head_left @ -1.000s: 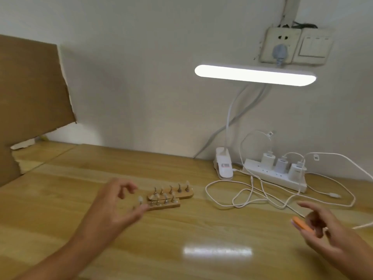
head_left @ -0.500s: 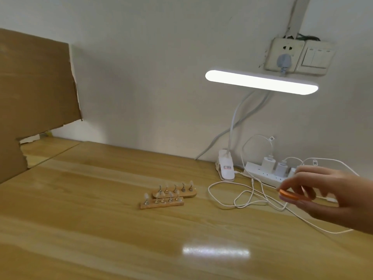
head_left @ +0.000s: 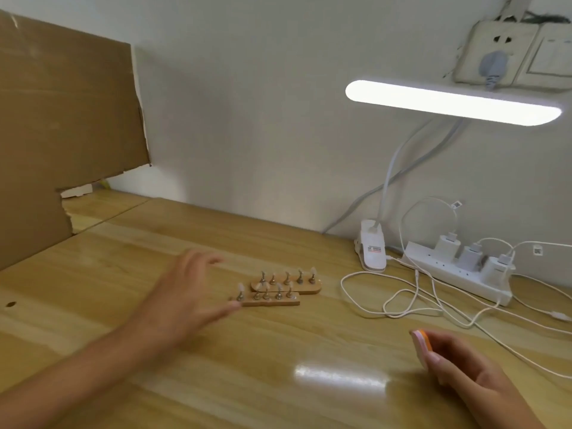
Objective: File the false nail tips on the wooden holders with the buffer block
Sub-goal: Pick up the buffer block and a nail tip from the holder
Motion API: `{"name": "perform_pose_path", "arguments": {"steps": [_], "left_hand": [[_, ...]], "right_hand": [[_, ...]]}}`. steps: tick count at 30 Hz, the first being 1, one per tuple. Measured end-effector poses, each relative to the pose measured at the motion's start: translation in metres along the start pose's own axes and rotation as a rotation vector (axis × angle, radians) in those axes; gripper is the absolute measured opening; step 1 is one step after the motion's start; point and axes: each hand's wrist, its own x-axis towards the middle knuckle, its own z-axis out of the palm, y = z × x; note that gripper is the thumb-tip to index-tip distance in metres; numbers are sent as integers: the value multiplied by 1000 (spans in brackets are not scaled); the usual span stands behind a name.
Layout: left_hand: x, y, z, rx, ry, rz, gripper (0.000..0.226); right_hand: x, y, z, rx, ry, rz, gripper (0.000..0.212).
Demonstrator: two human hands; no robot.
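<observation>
Two wooden holders lie side by side on the desk, the near holder (head_left: 272,301) and the far holder (head_left: 305,288), each with a row of metal pegs carrying pale false nail tips (head_left: 240,287). My left hand (head_left: 185,298) hovers just left of the near holder, fingers spread and blurred, thumb tip close to its left end. My right hand (head_left: 455,357) is at the lower right and grips the orange and pink buffer block (head_left: 419,343) between thumb and fingers, well apart from the holders.
A lit white clip lamp (head_left: 452,102) hangs over the right side, its clip (head_left: 373,253) on the desk. A white power strip (head_left: 458,272) with chargers and loose white cables (head_left: 402,301) lies at the right. Cardboard (head_left: 62,125) stands at the left. The wooden desk (head_left: 278,366) stretches in front.
My left hand came back into view and reached toward the near holder's left end. My right hand with the buffer block dropped down and toward me from near the power strip.
</observation>
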Motion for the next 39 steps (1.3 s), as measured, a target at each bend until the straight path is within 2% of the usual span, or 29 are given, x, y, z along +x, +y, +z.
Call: {"name": "perform_pose_path", "arguments": {"steps": [1, 3, 7, 9, 11, 16, 20, 24, 26, 29, 33, 37, 39], "left_hand": [[2, -15, 9, -188, -80, -218, 86], [-3, -45, 21, -59, -173, -328, 83], [16, -29, 33, -339, -129, -243, 33], [17, -30, 31, -355, -144, -224, 20], [9, -16, 31, -350, -162, -154, 20], [-16, 21, 34, -343, -155, 55, 48], [-29, 56, 37, -344, -135, 216, 41], [-40, 90, 52, -338, -149, 351, 37], [-40, 105, 55, -416, -192, 418, 37], [-26, 118, 55, -614, -411, 403, 33], [17, 135, 58, -717, -398, 273, 11], [42, 146, 71, -715, -508, 275, 15], [43, 143, 75, -727, -555, 288, 18]], "right_hand": [[0, 0, 1, 11, -7, 4, 21], [2, 4, -2, 20, -18, 23, 27], [5, 7, -5, 37, 21, 22, 21], [6, 10, -7, 52, 32, 15, 23], [7, 13, -10, 69, 33, 1, 24], [8, 16, -16, 159, -20, 35, 32], [12, 16, -20, 306, -11, 94, 26], [20, 16, -24, 435, -1, 175, 30], [24, 16, -27, 509, -6, 200, 31], [26, 18, -31, 581, -38, 193, 31], [27, 23, -35, 608, -53, 190, 32], [27, 27, -35, 582, -35, 177, 49], [26, 28, -34, 565, -10, 165, 46]]}}
